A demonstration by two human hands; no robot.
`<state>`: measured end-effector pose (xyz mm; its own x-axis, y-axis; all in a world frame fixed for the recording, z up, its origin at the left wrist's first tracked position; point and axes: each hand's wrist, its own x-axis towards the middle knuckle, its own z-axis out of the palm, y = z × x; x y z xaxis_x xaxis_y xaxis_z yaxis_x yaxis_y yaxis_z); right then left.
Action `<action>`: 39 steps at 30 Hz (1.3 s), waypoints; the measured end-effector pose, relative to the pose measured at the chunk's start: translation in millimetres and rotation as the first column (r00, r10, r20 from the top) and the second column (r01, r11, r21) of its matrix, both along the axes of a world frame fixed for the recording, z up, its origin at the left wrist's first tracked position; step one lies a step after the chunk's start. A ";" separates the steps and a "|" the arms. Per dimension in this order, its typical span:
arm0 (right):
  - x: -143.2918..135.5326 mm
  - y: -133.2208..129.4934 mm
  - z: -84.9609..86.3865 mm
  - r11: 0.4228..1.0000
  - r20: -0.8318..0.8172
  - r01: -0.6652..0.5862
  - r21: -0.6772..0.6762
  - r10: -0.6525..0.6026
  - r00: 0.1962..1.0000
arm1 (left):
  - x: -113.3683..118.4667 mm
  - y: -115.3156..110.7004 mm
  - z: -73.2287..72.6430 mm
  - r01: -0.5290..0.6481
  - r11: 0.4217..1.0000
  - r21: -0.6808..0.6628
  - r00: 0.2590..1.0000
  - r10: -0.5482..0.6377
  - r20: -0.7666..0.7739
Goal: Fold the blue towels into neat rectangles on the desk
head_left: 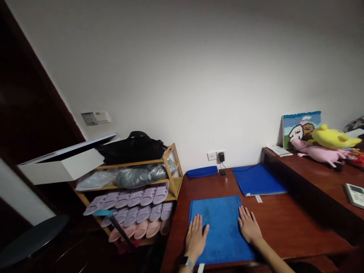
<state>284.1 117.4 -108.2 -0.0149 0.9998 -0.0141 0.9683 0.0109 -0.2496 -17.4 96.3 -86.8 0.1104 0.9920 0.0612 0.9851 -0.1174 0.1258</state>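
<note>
A blue cloth (220, 231) lies flat on the reddish-brown wooden table (287, 223), with a small white tag at its near edge. My left hand (195, 237) rests on the cloth's left side, palm down with fingers stretched out; a watch (186, 261) is on that wrist. On the right edge of the cloth lies my right hand (250, 225), also flat and open. A second blue cloth (260, 180), darker and with a white tag, lies farther back to the right. Against the wall sits a narrow folded blue cloth (202, 171).
Left of the table stands a wooden rack (173, 167) holding slippers (136, 195), a black bag (133, 148) and a white box (71, 163). A charger (221, 156) is plugged in at the wall. Plush toys (321, 151) and a calculator-like device (356, 194) rest on the raised right surface.
</note>
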 end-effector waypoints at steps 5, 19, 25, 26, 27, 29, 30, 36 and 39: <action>-2.8 6.0 11.6 1.000 0.047 -0.004 -0.030 0.005 0.999 | -32.4 -0.9 -2.3 -0.084 0.996 0.022 0.996 0.085 -0.020; 5.1 -52.6 0.7 1.000 -0.043 -0.024 -0.003 0.024 0.999 | -33.8 7.2 -6.5 -0.053 0.995 0.080 0.998 0.055 -0.023; 4.1 -56.2 -0.3 1.000 -0.082 -0.015 0.027 0.018 0.996 | 26.0 -5.7 9.9 0.051 0.990 0.131 0.999 -0.052 0.004; 4.0 -55.8 -0.1 1.000 -0.085 -0.017 0.025 0.019 0.996 | 47.8 -8.3 10.4 0.111 0.986 0.125 0.993 -0.114 0.024; 4.1 -55.5 -0.1 1.000 -0.086 -0.021 0.023 0.022 0.996 | 71.2 -10.7 10.3 0.188 0.975 0.117 0.980 -0.194 0.045; 5.0 -55.1 -0.5 0.999 -0.078 -0.032 0.022 0.034 0.996 | 117.2 -14.1 9.0 0.316 0.943 0.106 0.941 -0.326 0.094; 5.6 -55.0 -0.9 0.999 -0.069 -0.046 0.025 0.047 0.996 | 136.9 -14.9 8.3 0.355 0.930 0.096 0.923 -0.364 0.121; 7.9 -53.2 -3.6 0.996 -0.048 -0.083 0.028 0.085 0.995 | 163.7 -15.9 4.3 0.409 0.911 0.050 0.895 -0.411 0.171; 6.6 -53.3 -1.8 0.998 -0.081 -0.043 0.047 0.047 0.996 | 126.4 -21.8 -1.3 0.341 0.939 0.049 0.932 -0.345 0.113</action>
